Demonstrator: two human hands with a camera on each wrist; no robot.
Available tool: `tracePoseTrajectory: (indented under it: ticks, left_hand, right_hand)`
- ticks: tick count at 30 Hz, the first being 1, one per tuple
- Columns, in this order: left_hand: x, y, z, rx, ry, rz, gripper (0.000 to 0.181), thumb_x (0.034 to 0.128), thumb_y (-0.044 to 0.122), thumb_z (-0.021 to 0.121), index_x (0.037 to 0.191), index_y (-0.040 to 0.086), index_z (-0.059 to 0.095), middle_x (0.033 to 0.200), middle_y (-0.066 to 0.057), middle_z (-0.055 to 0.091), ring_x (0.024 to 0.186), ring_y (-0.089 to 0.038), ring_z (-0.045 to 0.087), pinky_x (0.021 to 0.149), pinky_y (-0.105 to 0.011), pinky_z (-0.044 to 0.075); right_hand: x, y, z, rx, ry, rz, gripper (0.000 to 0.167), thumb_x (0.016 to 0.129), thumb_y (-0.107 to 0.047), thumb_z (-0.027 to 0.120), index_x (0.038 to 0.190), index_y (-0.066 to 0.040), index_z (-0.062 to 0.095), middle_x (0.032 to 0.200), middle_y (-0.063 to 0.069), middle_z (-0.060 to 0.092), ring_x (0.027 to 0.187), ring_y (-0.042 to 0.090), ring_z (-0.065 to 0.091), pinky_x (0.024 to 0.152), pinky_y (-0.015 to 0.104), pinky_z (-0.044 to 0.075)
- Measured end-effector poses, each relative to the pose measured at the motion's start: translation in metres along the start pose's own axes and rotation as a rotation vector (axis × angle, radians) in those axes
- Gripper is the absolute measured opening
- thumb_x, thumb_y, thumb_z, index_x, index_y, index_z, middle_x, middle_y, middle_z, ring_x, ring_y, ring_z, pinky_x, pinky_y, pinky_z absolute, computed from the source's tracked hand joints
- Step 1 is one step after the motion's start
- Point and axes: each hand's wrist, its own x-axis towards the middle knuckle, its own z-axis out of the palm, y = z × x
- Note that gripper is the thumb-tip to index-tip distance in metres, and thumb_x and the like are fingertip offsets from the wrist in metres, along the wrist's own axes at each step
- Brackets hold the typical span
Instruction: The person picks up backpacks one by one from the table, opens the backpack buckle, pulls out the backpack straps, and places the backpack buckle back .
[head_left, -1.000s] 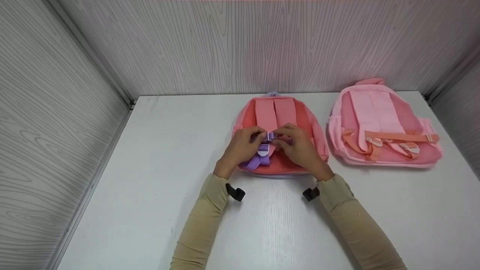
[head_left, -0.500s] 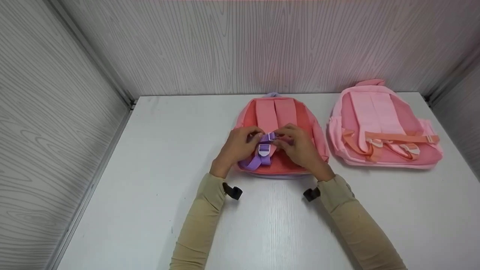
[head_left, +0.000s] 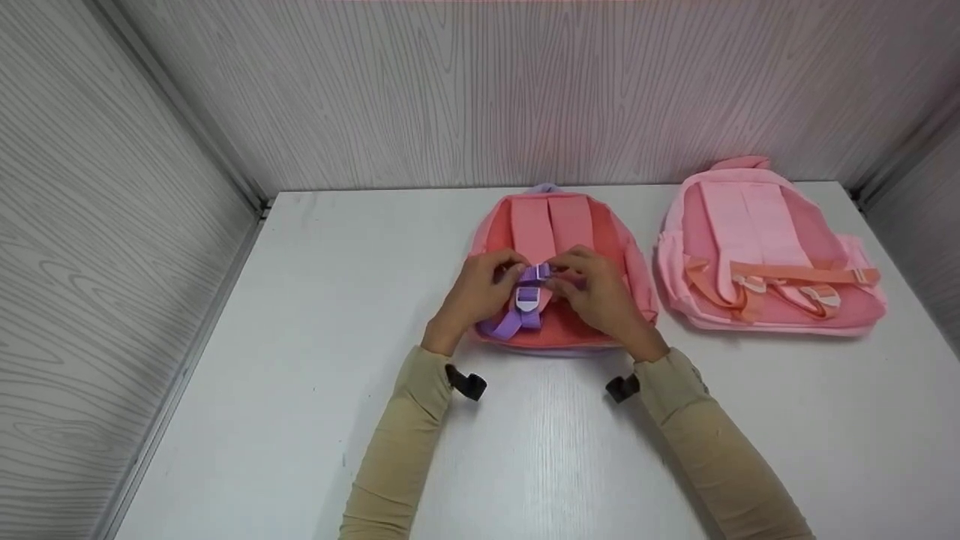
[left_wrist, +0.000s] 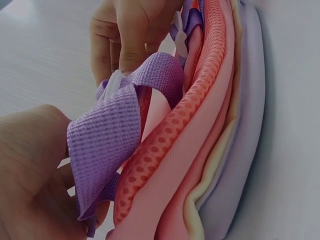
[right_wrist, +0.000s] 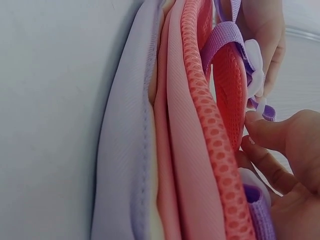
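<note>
A coral backpack (head_left: 639, 289) lies on the table with its padded shoulder straps (head_left: 533, 225) facing up. My left hand (head_left: 480, 289) pinches a purple webbing strap (head_left: 527, 277) over the backpack's middle. From the other side, my right hand (head_left: 600, 296) pinches the same strap at a small white slider buckle (head_left: 539, 272). Just below the fingers, a larger white buckle (head_left: 528, 303) hangs on purple webbing. A purple webbing loop (left_wrist: 105, 135) stands in front of my left palm in the left wrist view. The right fingertips are partly hidden behind the strap parts.
To the right lies a light pink backpack (head_left: 750, 225) with orange straps (head_left: 795, 272) and white buckles. The white table (head_left: 300, 360) runs back to a wood-grain panel (head_left: 420, 97), with another panel at the left. A black wrist mount (head_left: 469, 385) sits on my left cuff.
My left hand has shifted slightly left, and more purple strap shows between it and the slider. The right hand has stayed nearly in place. Both backpacks lie as before.
</note>
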Motion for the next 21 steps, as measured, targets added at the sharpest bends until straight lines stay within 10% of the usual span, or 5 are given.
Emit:
tracePoseTrajectory:
  ticks: [21]
  left_hand:
    - [-0.0008,0.0018,0.0064,-0.074,-0.018,-0.030,0.021,0.1118,0.021,0.057,0.122,0.010,0.071,0.114,-0.004,0.072,0.100,-0.015,0.060,0.097,-0.035,0.052]
  right_hand:
    - [0.0006,0.0003,-0.0001,0.017,0.007,0.020,0.024,0.098,-0.004,0.076,0.121,-0.008,0.079,0.116,0.012,0.073,0.112,0.030,0.071,0.100,0.052,0.059]
